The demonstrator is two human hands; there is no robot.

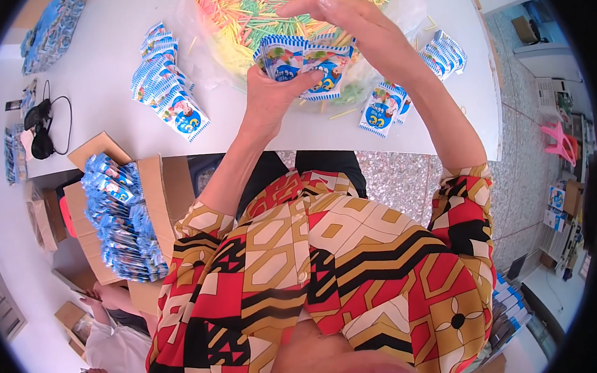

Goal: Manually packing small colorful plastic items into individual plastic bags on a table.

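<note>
My left hand (271, 96) is closed around a bunch of small blue-and-white packets (283, 59), its thumb pressed across their front. Just beyond the packets lies a heap of thin pink, yellow, green and orange sticks (243, 11), spread on clear plastic (196, 56). Over that heap reaches my right hand (334, 11), seen edge-on with its fingers stretched toward the left. No packet shows in it, though its palm side is partly hidden. Overlapping packets lie on the white table to the left (162, 85), and more lie to the right (383, 110), below my right forearm.
A cardboard box (159, 199) full of packets stands at the left below the white table's (247, 135) near edge. Black straps with cups (41, 129) and more packets (53, 35) lie at the far left. Another person's arm (114, 298) shows at lower left. A pink stool (559, 143) stands right.
</note>
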